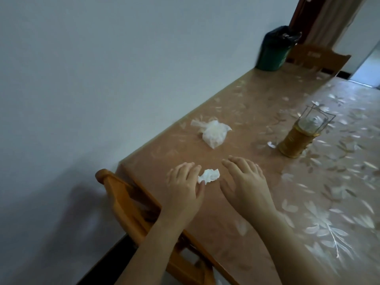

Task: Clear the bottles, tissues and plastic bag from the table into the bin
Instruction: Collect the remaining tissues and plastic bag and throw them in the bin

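A crumpled white tissue (209, 175) lies on the table (257, 112) between my two hands. My left hand (185, 184) pinches its left end between thumb and forefinger. Just right of the tissue, my right hand (244, 177) hovers with its fingers straight and spread, holding nothing. Farther along the table lies a knotted white plastic bag (211, 132). A dark green bin (274, 49) with a black liner stands beyond the table's far end, by the wall.
A lantern-like glass jar with a wire frame on a woven golden base (301, 136) stands to the right, a small white scrap (271, 144) beside it. A wooden chair (131, 204) sits at the table's near left edge, another chair (320, 58) at the far end.
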{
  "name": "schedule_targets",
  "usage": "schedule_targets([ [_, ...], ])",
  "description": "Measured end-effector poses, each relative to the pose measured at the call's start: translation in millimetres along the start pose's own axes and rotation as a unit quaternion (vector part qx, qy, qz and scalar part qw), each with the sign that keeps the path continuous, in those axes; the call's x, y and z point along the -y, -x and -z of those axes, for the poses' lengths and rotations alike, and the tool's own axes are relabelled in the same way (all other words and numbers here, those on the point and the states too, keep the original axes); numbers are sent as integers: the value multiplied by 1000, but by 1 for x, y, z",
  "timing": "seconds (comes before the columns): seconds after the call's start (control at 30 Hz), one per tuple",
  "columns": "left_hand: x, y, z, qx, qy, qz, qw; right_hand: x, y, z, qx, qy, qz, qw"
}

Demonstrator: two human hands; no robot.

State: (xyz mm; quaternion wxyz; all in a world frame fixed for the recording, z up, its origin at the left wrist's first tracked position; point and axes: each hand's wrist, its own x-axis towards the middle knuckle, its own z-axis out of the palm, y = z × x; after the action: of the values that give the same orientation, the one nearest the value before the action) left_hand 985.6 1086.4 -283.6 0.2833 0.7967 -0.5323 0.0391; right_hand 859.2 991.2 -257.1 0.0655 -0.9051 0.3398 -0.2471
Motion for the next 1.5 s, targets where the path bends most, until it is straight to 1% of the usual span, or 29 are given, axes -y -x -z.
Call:
schedule_targets([
  [0.13,17,-25,-34,21,26,6,999,-22,-24,-24,22,2,-8,1000],
  [0.3,32,-50,-77,54,66,60,995,-52,-55,-62,58,-27,-9,998],
  [0.43,40,-58,-106,117,111,127,979,-78,-72,-91,76,-41,-16,996],
  [0.6,54,-67,-142,178,131,158,962,-107,-91,-129,98,-56,-18,993],
  [0.73,58,-69,-162,173,150,190,955,-121,-107,-151,99,-66,-20,993],
  [0.83,58,-70,-175,166,145,172,960,-127,-123,-165,87,-67,-16,994],
  [0.93,59,-69,-184,158,136,158,965,-131,-140,-179,85,-60,7,995],
  [1.03,61,-67,-191,150,106,133,974,-133,-157,-193,92,-51,25,994],
  [1.1,62,-66,-195,141,100,131,976,-134,-167,-202,101,-49,24,993],
  [1.4,68,-68,-200,115,137,164,970,-144,-184,-230,160,-80,-73,981],
  [1.5,70,-68,-198,121,169,190,959,-142,-184,-236,137,-105,-89,981],
])
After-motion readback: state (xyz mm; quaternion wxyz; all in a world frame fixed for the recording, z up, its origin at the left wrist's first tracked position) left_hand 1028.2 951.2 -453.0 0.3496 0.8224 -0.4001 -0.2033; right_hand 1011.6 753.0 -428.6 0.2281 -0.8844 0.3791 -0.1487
